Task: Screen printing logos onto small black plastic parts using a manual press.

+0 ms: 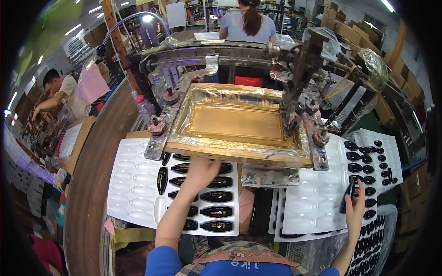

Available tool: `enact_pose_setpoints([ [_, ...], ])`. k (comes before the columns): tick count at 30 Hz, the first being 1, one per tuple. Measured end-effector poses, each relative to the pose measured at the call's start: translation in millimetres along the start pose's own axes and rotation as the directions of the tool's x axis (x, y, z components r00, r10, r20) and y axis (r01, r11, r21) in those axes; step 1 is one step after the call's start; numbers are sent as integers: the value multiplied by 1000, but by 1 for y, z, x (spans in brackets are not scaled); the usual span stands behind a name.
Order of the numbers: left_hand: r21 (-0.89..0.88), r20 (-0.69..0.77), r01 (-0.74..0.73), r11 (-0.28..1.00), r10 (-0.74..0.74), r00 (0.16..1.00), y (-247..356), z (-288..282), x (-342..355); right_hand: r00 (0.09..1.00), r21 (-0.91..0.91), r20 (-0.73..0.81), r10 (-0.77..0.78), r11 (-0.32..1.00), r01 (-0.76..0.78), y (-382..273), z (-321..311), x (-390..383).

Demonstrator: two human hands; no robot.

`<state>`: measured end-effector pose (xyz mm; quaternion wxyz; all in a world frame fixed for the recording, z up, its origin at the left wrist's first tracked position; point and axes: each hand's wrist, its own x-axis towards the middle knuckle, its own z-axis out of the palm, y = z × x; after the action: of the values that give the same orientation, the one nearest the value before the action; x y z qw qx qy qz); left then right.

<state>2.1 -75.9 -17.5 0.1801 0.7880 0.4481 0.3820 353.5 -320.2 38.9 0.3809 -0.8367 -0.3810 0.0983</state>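
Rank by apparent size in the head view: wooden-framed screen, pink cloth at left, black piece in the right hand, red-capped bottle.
1. Wooden-framed screen
2. Pink cloth
3. Black piece in the right hand and red-capped bottle: too alike to rank; the piece is partly covered.

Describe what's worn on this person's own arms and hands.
The left hand and right hand show no gloves, though the left fingertips are partly hidden. No watch or bracelet is visible. The forearms are bare, without cables. The left sleeve is short and blue; the right sleeve, also blue, barely shows at the lower edge.
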Motion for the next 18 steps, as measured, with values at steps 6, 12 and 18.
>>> enact_pose_setpoints([
  [6, -365, 132, 64, 929, -17, 991, -19, 71, 65, 855, 355, 201, -478, 849, 391, -27, 44, 55],
  [12, -725, 496, 657, 205, -505, 706, -67, 91, 81, 692, 364, 544, -474, 877, 315, -74, 100, 78],
  [18, -715, 8, 115, 689, -157, 988, -14, -15, 36, 615, 160, 594, -518, 826, 541, -107, 148, 67],
])
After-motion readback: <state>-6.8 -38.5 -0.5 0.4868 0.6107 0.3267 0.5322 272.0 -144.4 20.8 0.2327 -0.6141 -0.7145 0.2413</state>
